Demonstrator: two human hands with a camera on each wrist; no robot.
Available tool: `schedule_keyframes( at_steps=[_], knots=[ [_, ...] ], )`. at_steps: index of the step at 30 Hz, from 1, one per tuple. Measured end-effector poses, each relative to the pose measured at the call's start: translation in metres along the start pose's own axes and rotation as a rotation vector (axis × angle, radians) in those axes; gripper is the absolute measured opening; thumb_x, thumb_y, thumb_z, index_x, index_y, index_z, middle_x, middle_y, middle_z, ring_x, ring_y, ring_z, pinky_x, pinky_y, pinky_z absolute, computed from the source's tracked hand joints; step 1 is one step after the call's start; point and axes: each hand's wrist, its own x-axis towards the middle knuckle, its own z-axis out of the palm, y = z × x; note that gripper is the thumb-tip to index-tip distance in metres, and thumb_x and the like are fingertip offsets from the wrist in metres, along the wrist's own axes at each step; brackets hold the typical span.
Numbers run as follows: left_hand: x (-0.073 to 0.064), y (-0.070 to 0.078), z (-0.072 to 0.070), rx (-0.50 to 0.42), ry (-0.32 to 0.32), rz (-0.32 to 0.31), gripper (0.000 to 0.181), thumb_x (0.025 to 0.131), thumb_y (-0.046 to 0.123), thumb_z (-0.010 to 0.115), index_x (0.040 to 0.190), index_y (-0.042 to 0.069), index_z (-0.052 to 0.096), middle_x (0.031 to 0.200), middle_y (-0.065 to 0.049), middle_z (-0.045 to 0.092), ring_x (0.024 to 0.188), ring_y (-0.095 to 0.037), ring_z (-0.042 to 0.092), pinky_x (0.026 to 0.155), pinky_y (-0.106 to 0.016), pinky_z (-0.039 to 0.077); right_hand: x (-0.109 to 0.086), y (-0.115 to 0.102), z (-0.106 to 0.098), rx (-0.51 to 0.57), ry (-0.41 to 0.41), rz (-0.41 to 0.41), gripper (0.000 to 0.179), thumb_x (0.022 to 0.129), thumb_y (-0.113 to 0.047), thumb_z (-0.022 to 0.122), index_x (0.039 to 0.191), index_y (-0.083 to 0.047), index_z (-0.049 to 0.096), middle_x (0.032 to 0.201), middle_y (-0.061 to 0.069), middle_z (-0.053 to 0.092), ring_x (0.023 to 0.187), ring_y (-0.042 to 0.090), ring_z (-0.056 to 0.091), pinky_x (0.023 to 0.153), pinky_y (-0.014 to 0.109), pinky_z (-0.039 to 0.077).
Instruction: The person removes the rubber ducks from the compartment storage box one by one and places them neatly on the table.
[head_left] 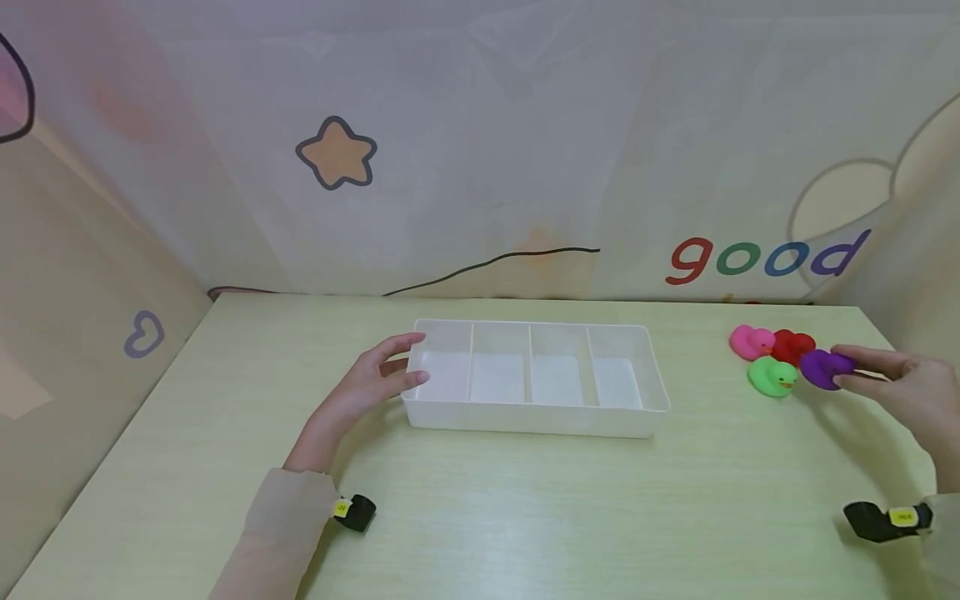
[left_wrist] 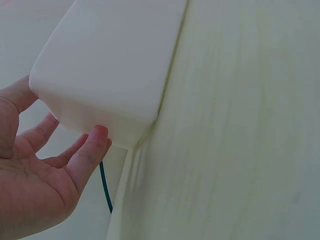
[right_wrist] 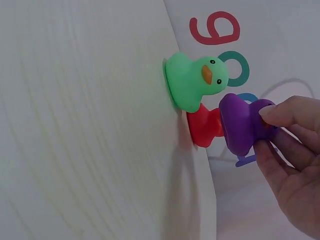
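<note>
My left hand (head_left: 363, 387) holds the left end of a white divided tray (head_left: 525, 421), with its thumb and fingertips spread along the end wall and rim. In the left wrist view, the thumb lies against the tray's end wall (left_wrist: 120, 125). At the right, my right hand (head_left: 918, 396) pinches a purple rubber duck (head_left: 823, 369) between thumb and fingers. That duck is held over the table, its flat base showing in the right wrist view. Close beside it are a green duck (head_left: 771, 377), a red duck (head_left: 793, 346) and a pink duck (head_left: 750, 342).
The pale wood-look table (head_left: 510, 517) runs back to a printed cloth wall (head_left: 480, 150) with a star and the word "good". Several compartments divide the tray, and no objects show in them. Each wrist carries a black camera (head_left: 355, 512) on its sleeve.
</note>
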Motion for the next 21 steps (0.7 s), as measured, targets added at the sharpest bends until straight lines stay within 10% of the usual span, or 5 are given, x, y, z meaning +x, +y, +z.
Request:
schedule_keyframes(
  at_steps=[9,21],
  knots=[
    [0.0,0.0,-0.001,-0.01,-0.004,0.002,0.062,0.082,0.031,0.067,0.137,0.023,0.038,0.145,-0.008,0.028,0.131,-0.03,0.032,0.102,-0.052,0.031,-0.003,-0.006,0.004,-0.034,-0.029,0.013,0.058,0.088,-0.033,0.058,0.131,0.004,0.043,0.072,-0.046,0.034,0.111,0.044,0.032,0.08,0.042,0.033],
    [0.001,0.0,-0.001,0.001,-0.001,0.0,0.063,0.082,0.031,0.068,0.137,0.023,0.038,0.144,-0.008,0.028,0.131,-0.031,0.031,0.102,-0.051,0.031,0.005,0.011,0.004,0.004,-0.078,-0.004,0.052,0.083,-0.041,0.063,0.128,-0.016,0.053,0.076,-0.048,0.042,0.113,0.029,0.043,0.085,0.051,0.027]
  ],
)
